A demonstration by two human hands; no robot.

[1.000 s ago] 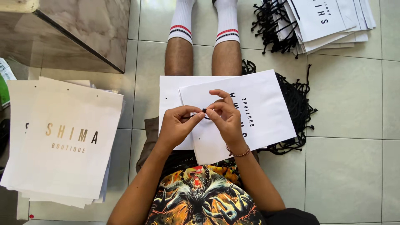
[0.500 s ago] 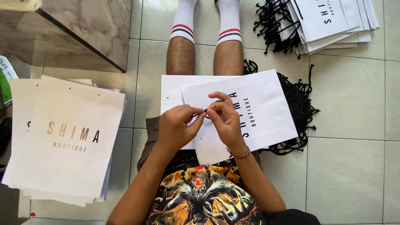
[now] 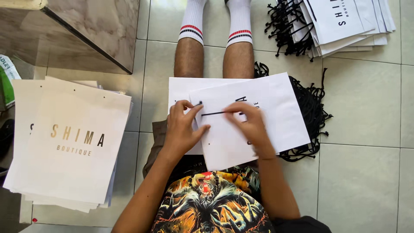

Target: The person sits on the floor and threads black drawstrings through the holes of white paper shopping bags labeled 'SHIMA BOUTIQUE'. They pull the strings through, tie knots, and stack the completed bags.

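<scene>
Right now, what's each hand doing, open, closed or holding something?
Left hand: pinched shut on one end of the black cord, resting on the white paper bag.
Right hand: closed on the cord's other end.

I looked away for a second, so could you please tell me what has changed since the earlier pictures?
The right hand has drawn rightward away from the left hand, pulling a black cord taut between them across the white paper bag. Both still pinch it; bag and stacks unmoved.

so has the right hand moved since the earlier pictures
Yes. The right hand has drawn away to the right from the left hand, across the white paper bag on the lap, stretching a black cord between them.
</scene>
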